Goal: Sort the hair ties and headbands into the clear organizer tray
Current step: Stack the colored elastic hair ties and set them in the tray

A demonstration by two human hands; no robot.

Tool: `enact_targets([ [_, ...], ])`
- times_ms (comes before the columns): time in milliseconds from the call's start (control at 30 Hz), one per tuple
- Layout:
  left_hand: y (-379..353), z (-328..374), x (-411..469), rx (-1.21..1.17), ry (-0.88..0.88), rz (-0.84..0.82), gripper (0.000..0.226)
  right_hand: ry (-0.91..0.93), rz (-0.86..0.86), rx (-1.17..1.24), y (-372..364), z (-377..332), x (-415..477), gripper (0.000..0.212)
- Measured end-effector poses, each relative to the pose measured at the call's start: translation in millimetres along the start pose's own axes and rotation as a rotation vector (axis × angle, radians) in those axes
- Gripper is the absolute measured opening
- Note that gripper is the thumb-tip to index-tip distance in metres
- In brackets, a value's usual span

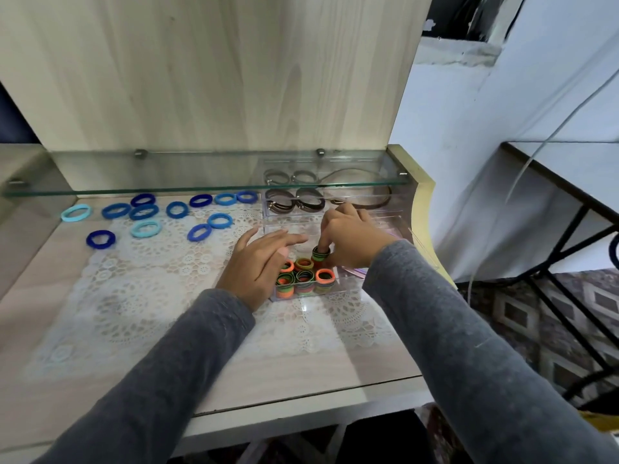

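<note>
Soft, light elastic, I judge: the stack of small hair ties (321,253) stands in the six o'clock compartment of the clear organizer tray (291,226), my right hand (348,239) with its grip pinched on the stack. My left hand (258,262), grip spread apart, rests at the tray's nine o'clock wall. Loose blue hair ties (144,212) lie on the surface (301,370) at ten o'clock; I'd pinch each across its band.

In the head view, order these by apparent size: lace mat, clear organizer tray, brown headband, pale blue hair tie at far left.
1. lace mat
2. clear organizer tray
3. brown headband, farther back and partly hidden
4. pale blue hair tie
</note>
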State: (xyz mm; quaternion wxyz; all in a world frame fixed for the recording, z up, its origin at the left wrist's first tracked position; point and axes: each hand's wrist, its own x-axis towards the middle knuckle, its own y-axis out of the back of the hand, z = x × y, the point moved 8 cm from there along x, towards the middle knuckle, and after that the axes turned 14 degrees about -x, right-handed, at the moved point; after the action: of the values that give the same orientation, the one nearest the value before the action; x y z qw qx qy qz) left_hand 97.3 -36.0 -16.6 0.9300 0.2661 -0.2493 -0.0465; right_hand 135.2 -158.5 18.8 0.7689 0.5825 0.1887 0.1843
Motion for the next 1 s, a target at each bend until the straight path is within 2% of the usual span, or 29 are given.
enact_targets([
  [233,-4.3,6.0,-2.3,0.061,-0.071,-0.039,0.052,0.007,-0.082,-0.002,-5.8,-0.2,-2.3,0.02],
  [400,-6.3,6.6,-3.4,0.097,-0.098,-0.046,0.053,0.009,-0.164,-0.009,-2.0,-1.1,-10.5,0.03],
  [633,-1.7,11.3,-5.0,0.075,-0.139,0.002,0.051,0.0,-0.169,-0.049,0.8,-9.3,-16.5,0.036],
  [767,1.2,13.3,-6.6,0.072,-0.157,0.026,0.05,-0.005,-0.173,-0.088,-1.8,-15.4,-14.2,0.031],
  [1000,-4.4,17.8,-7.9,0.095,-0.184,-0.05,0.042,-0.025,-0.2,-0.087,-2.5,-15.3,-14.1,0.033],
])
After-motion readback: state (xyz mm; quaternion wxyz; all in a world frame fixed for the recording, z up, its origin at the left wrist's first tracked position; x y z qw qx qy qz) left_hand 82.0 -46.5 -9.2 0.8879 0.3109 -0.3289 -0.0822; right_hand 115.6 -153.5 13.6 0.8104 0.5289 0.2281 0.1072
